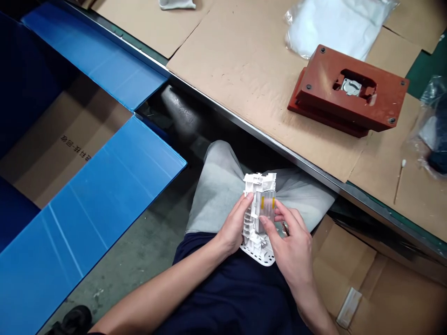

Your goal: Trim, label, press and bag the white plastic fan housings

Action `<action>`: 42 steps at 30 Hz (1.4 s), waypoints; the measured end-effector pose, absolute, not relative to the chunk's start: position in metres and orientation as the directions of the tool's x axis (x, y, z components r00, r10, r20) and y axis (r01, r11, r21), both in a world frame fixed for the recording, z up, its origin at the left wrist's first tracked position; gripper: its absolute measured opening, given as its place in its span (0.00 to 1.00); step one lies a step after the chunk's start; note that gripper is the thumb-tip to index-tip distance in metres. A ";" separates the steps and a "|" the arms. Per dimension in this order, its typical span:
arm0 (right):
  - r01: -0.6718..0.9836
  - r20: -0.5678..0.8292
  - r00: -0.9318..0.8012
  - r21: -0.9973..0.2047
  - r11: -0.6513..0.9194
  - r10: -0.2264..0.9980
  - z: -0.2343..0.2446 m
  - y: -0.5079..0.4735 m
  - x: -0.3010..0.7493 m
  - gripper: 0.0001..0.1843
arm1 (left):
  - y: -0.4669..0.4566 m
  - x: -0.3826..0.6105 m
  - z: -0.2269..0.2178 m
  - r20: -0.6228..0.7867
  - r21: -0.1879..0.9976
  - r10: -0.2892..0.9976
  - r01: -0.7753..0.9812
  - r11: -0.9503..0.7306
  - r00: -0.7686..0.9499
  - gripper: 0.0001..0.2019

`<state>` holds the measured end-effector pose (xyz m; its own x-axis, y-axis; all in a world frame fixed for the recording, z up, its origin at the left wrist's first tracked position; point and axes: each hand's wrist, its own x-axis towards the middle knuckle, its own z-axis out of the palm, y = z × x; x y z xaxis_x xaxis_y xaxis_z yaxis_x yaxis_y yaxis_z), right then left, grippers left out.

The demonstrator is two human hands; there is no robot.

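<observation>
A white moulded plastic part (256, 218) with ribs and a perforated lower end is held over my lap. My left hand (233, 224) grips its left side, thumb on the front face. My right hand (290, 242) pinches a small clear film piece with yellow stripes (267, 203) against the part's upper front, fingers curled round it. A thin metal tool seems tucked in my right hand, mostly hidden.
A red-brown metal fixture (349, 93) with a silver insert sits on the cardboard-covered bench (244, 70). A cotton swab (399, 180) lies right of it. Plastic bags (335, 23) lie behind. A blue corrugated box (94, 186) stands open at left; a cardboard box (370, 279) is under the bench.
</observation>
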<state>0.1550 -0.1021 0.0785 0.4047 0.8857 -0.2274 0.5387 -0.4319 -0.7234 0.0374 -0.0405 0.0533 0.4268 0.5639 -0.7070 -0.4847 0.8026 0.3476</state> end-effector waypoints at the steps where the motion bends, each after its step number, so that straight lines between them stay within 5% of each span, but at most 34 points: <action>1: 0.509 -0.249 0.409 -0.737 -0.445 0.878 0.079 -0.102 0.155 0.23 | -0.040 0.038 0.053 -0.711 0.334 0.557 -0.491 0.805 0.429 0.23; 6: 0.237 -0.375 0.406 -0.837 -0.493 0.833 0.072 -0.099 0.169 0.19 | -0.036 0.036 0.053 -0.694 0.264 0.521 -0.497 0.827 0.498 0.24; 9: -0.025 -0.494 0.386 -0.850 -0.527 0.779 0.059 -0.096 0.182 0.28 | -0.034 0.032 0.051 -0.679 0.190 0.476 -0.493 0.849 0.558 0.25; 12: -0.331 -0.650 0.093 -0.735 -0.592 0.754 0.050 -0.096 0.188 0.37 | -0.034 0.029 0.050 -0.667 0.060 0.386 -0.471 0.880 0.637 0.28; 15: -0.469 -0.658 -0.137 -0.616 -0.634 0.740 0.046 -0.098 0.186 0.35 | -0.034 0.028 0.051 -0.649 -0.014 0.328 -0.442 0.897 0.686 0.29; 25: -0.420 -0.692 -0.060 -0.636 -0.647 0.720 0.047 -0.096 0.184 0.23 | -0.032 0.023 0.052 -0.687 0.101 0.324 -0.355 0.929 0.651 0.32; 29: -0.394 -0.642 0.028 -0.712 -0.581 0.766 0.044 -0.102 0.177 0.21 | -0.034 0.011 0.053 -0.655 0.579 0.553 -0.129 0.805 0.515 0.34; 32: -0.378 -0.611 0.067 -0.747 -0.547 0.789 0.039 -0.112 0.167 0.21 | -0.039 0.001 0.057 -0.552 0.825 0.674 0.200 0.529 0.491 0.55; 35: -0.305 -0.624 0.049 -0.753 -0.583 0.780 0.037 -0.124 0.158 0.24 | -0.049 -0.005 0.059 -0.555 0.831 0.703 0.329 0.448 0.444 0.58; 42: -0.069 -0.565 0.115 -0.825 -0.561 0.817 0.032 -0.139 0.149 0.20 | -0.063 -0.008 0.048 -0.586 0.810 0.691 0.324 0.488 0.424 0.52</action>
